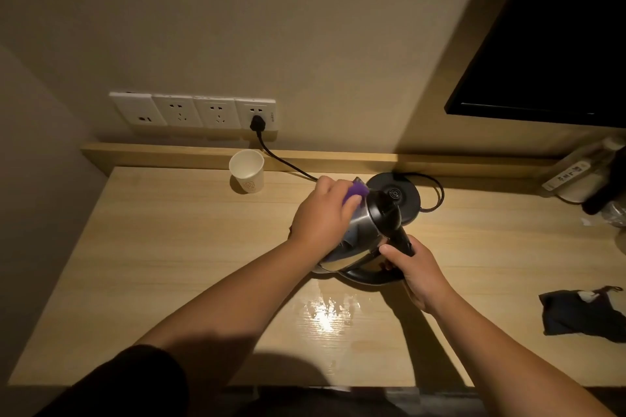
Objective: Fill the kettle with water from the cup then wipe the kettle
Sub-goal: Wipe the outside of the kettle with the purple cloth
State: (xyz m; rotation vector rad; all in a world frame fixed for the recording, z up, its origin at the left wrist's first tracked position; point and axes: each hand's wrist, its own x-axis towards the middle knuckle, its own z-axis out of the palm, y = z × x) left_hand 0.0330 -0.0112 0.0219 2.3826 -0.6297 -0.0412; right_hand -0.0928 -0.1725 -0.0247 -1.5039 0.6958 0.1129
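Observation:
A steel kettle (362, 234) with a black lid and black handle is tilted away from me, off its round black base (404, 195), its bottom edge near the wooden desk (169, 264). My right hand (415, 272) grips the kettle's handle. My left hand (323, 213) holds a purple cloth (459, 191) pressed against the kettle's upper side near the lid. A white paper cup (246, 171) stands upright at the back of the desk, left of the kettle.
The base's black cord (288, 164) runs to a plug in a row of wall sockets (193, 110). A dark crumpled cloth (582, 313) lies at the right. Clutter sits at the back right corner. A wet shiny patch (330, 310) lies in front of the kettle.

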